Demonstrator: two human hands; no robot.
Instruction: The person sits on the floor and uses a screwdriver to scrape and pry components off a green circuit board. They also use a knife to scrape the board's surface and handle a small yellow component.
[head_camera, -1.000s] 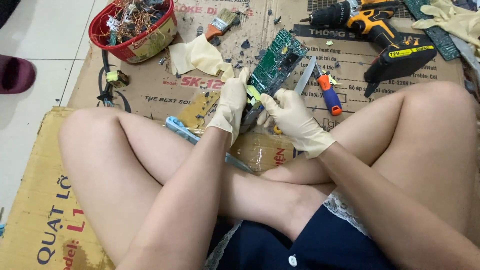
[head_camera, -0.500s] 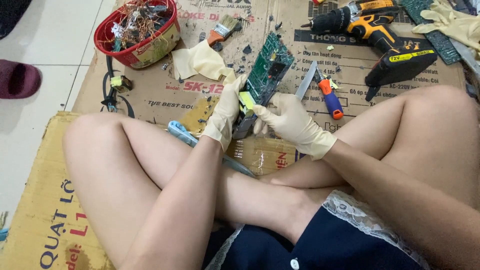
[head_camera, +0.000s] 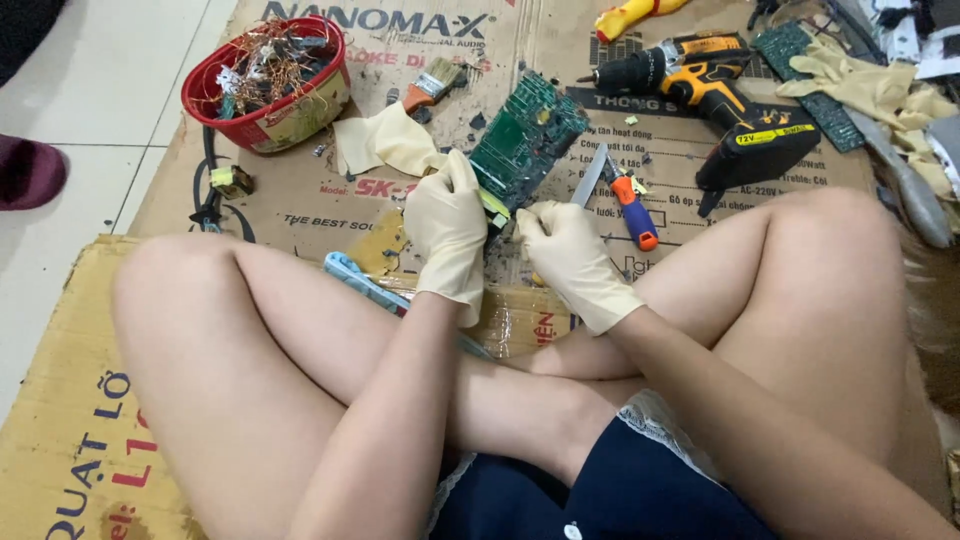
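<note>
Circuit board (head_camera: 525, 140) btwn both gloved hands' fingertips (head_camera: 470, 185)

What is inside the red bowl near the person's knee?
The red bowl holds a tangle of copper-coloured wire and small electronic scraps. Whatever lies beneath that pile, and the bowl's bottom, is covered.

Matt rubbery gloves cover the left hand (head_camera: 447, 232) and right hand (head_camera: 572, 262); the green circuit board (head_camera: 527, 141) looks glossy, the cardboard (head_camera: 330, 200) matt and rough.

2 gloved hands: left hand (head_camera: 447, 225), right hand (head_camera: 565, 250). 2 circuit boards: (head_camera: 528, 140), (head_camera: 808, 80). 1 cordless drill (head_camera: 720, 95), 1 red basket (head_camera: 262, 105), 1 paintbrush (head_camera: 430, 85).
</note>
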